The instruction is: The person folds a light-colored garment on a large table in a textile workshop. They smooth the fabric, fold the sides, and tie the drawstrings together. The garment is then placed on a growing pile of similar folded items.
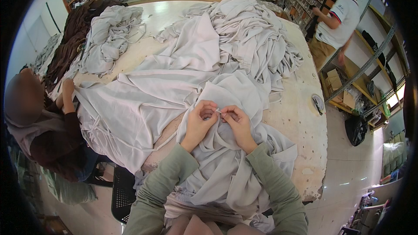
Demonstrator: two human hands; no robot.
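Note:
A narrow light grey fabric tie point(217, 111) runs up from a heap of thin light grey garment cloth point(228, 176). Its small end is pinched between the thumb and fingertips of my left hand point(202, 117). From the other side my right hand point(235, 119) pinches the same end, so the fingertips of both hands nearly meet. My fingers partly cover the tie, and whether it is knotted there I cannot tell. The cloth spreads under both wrists and hangs over the table's near edge towards my lap.
Large piles of light grey garments point(248, 36) and dark brown cloth point(75, 36) lie on the worn table point(294, 120). A tape roll with a small tool point(316, 103) sits at right. One person point(55, 137) handles cloth at left; another point(339, 23) stands by shelves point(359, 81).

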